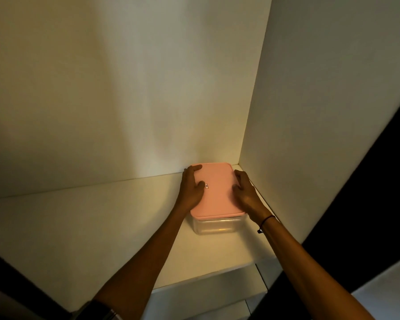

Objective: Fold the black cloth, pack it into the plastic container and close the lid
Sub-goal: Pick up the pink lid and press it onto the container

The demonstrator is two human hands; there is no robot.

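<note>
Container sits on the white shelf, in its far right corner, close to the back wall and side panel. Pink lid is on it, seated flat as far as can be seen. Clear wall at the near side shows nothing dark inside; the cloth is not in view, and whether it is packed cannot be told for certain.

Left hand lies on the lid's left edge, fingers spread and flat, thumb on the lid top. Right hand lies against the right edge, fingers curled over the rim. Both rest on the box at its sides; neither is closed around anything else.

Judgement: step in hand is taking up the closed, seemingly empty box, ahead of opening it. Next move calls for an even two-sided grip, then drawing it toward the near edge.

Writing: small white label with a dark mark beside the left thumb, too small to read
</note>
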